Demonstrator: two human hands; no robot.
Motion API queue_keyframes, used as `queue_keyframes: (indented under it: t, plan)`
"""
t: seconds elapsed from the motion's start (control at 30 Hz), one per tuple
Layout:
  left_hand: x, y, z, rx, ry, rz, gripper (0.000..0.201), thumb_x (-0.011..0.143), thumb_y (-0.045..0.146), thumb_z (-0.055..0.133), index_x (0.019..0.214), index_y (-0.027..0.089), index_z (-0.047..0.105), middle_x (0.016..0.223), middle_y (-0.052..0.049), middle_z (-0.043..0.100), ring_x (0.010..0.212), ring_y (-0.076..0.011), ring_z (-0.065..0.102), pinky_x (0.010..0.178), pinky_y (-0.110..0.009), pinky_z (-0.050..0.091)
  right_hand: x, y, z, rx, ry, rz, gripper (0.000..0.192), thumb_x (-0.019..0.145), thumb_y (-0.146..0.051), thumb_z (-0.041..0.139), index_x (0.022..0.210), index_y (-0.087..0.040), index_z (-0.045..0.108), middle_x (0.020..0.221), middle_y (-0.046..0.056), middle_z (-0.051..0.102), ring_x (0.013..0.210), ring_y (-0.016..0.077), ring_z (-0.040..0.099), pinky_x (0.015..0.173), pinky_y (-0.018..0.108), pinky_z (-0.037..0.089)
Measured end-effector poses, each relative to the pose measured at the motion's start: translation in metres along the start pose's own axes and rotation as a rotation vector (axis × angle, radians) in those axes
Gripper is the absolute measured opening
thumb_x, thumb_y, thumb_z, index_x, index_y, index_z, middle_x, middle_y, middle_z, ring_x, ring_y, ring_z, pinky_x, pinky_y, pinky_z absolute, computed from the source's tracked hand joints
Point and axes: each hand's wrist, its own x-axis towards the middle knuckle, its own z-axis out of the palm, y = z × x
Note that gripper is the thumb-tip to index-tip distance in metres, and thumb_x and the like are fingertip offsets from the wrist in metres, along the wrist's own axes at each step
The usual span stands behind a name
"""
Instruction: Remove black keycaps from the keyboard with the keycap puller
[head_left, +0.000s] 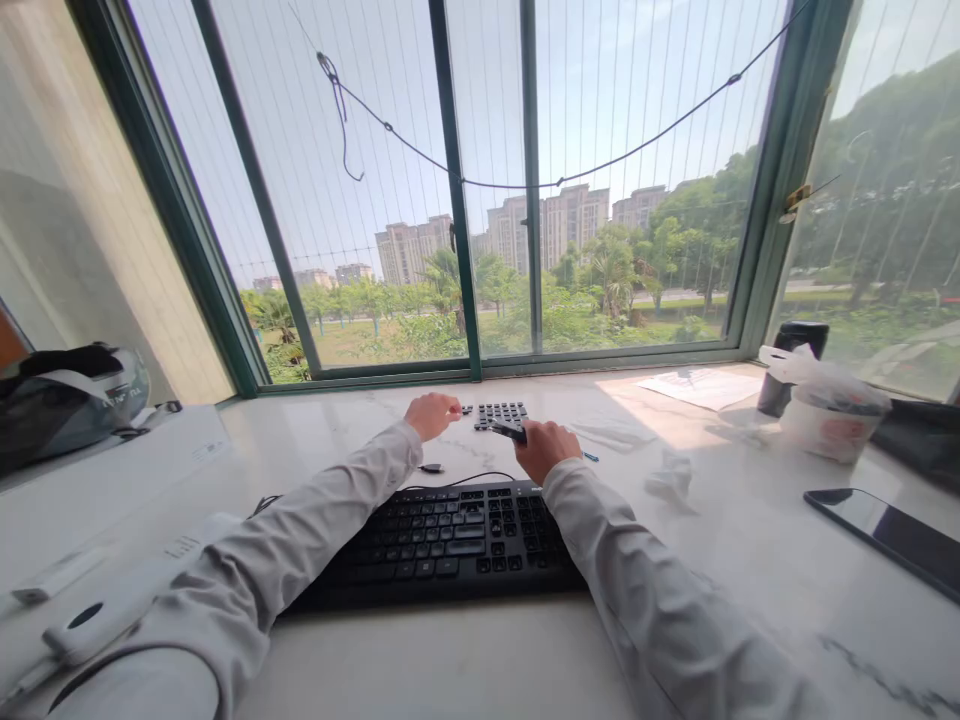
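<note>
My left hand (433, 415) is beyond the keyboard, its fingertips pinched together beside the loose black keycaps (501, 411). Whatever they may hold is too small to make out. Most of the keycaps lie in rows on the white table, near the window. In my right hand (550, 450) is a slim black tool (509, 432) with a thin, lighter tip pointing left, just in front of those rows; its exact kind is unclear. Below both hands lies a black keyboard (439, 545), with some of its key positions lacking caps. My forearms cover its two ends.
A phone (892, 535) and a plastic-wrapped tub (836, 410) are on the right, by a dark cylinder (793, 365). Crumpled clear plastic (670, 478) and a paper sheet (701, 387) lie nearer the middle. A helmet (71, 395) and a white power strip (127, 585) stand left.
</note>
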Motion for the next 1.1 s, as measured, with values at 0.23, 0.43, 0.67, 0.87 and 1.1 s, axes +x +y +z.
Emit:
queue_keyframes:
  t: [0.23,0.43,0.67,0.87,1.1]
  plan:
    - [-0.090,0.033,-0.039,-0.310,-0.031,0.145,0.030,0.086,0.048,0.054,0.095,0.027,0.073,0.096,0.001,0.073,0.070,-0.0147,0.065,0.072,-0.025,0.046,-0.003,-0.021,0.008,0.916,0.125,0.134,0.041,0.079,-0.051,0.054,0.053,-0.021,0.045,0.046,0.000,0.048,0.046,0.0139,0.046,0.047,0.027,0.033]
    - [-0.128,0.047,-0.034,-0.504,0.021,0.147,0.030,0.086,0.044,0.057,0.092,0.021,0.075,0.089,-0.002,0.074,0.067,-0.0139,0.061,0.067,-0.023,0.045,-0.014,-0.048,0.008,1.822,-0.020,0.364,0.051,0.073,-0.046,0.067,0.055,-0.024,0.025,0.039,-0.013,0.017,0.033,0.0037,0.012,0.032,0.021,0.009]
    - [-0.137,0.060,-0.021,-0.680,-0.047,0.172,0.031,0.083,0.047,0.061,0.090,0.020,0.075,0.086,-0.002,0.074,0.072,-0.0137,0.063,0.067,-0.021,0.046,-0.032,-0.065,0.006,1.993,-0.068,0.415,0.049,0.077,-0.041,0.066,0.055,-0.021,0.027,0.038,-0.011,0.022,0.033,0.0041,0.018,0.032,0.018,0.016]
    - [-0.141,0.064,-0.013,-0.650,-0.034,0.148,0.029,0.082,0.046,0.062,0.088,0.021,0.073,0.085,0.000,0.074,0.072,-0.0146,0.064,0.067,-0.023,0.046,-0.040,-0.072,0.008,1.926,-0.087,0.383,0.048,0.075,-0.044,0.066,0.055,-0.021,0.028,0.039,-0.011,0.024,0.034,0.0051,0.022,0.033,0.019,0.019]
    - [-0.140,0.061,-0.006,-0.522,-0.037,0.179,0.021,0.084,0.041,0.059,0.085,0.025,0.073,0.088,0.002,0.074,0.081,-0.0160,0.065,0.073,-0.024,0.046,-0.042,-0.072,0.014,1.850,-0.051,0.400,0.047,0.073,-0.041,0.067,0.056,-0.022,0.027,0.039,-0.011,0.023,0.033,0.0052,0.022,0.032,0.020,0.021]
